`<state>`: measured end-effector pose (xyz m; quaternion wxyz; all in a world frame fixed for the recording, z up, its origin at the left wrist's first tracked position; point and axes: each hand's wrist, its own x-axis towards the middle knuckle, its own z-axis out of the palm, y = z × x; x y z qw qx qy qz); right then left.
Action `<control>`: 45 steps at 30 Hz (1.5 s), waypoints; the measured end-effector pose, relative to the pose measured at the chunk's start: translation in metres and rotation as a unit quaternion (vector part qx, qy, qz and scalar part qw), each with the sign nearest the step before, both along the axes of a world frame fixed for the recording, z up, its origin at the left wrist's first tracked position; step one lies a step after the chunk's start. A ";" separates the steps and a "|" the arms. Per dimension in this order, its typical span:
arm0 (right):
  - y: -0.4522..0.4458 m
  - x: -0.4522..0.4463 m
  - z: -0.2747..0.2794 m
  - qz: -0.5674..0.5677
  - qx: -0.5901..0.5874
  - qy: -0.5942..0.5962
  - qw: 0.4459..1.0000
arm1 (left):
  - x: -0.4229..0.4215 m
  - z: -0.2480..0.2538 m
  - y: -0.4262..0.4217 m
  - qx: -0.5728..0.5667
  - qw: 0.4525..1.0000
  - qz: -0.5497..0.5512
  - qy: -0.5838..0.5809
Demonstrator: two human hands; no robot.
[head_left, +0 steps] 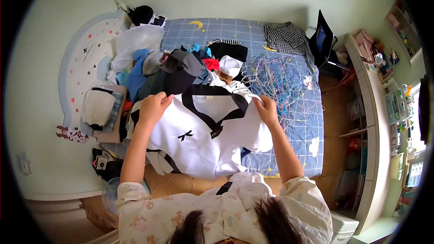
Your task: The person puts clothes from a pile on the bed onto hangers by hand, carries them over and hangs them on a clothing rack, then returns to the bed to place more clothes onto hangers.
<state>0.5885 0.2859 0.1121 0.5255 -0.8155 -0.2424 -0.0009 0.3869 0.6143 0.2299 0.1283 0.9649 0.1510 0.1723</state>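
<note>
1. Step in hand, as I read it: white top being held spread by its shoulders, front face up, over the near side of the bed.
2. Left hand: fingers curled closed, thumb and fingers pinching the shoulder edge on its side.
3. Right hand: same pinch at the opposite shoulder, nothing else in it. Span between hands is wide, neckline pulled open.
4. Next move, my judgement: calls for both pinches staying level with even tension, so the body hangs flat; the lower part is creased and slack.
5. Top: smooth, matte, mid-weight knit by the look of it. Wide black collar band running to a V, small black bow on the chest, dark tag by the V point.
6. Beyond it: clothes pile, soft crumpled mix of grey, blue, black and red.
7. Right of the pile: tangle of thin, multicoloured loops. Probably hangers; too fine at this resolution to be sure.
8. Far right on the bed: black-and-white checked cloth, loosely flat. Left by the headboard: folded stack, squarish, soft-edged.
</note>
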 end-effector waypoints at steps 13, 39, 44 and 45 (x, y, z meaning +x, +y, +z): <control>-0.019 0.151 -0.206 -0.085 -0.165 0.053 0.981 | 0.153 -0.186 -0.015 0.081 0.990 0.049 0.100; 0.031 0.320 -0.299 -0.118 -0.485 0.063 0.864 | 0.148 -0.325 0.032 0.103 0.938 0.134 0.303; -0.019 0.286 -0.282 -0.082 -0.414 0.033 0.906 | 0.162 -0.309 0.019 0.114 0.965 0.132 0.195; -0.030 0.275 -0.275 -0.074 -0.385 0.032 0.920 | 0.167 -0.308 0.012 0.117 0.964 0.156 0.181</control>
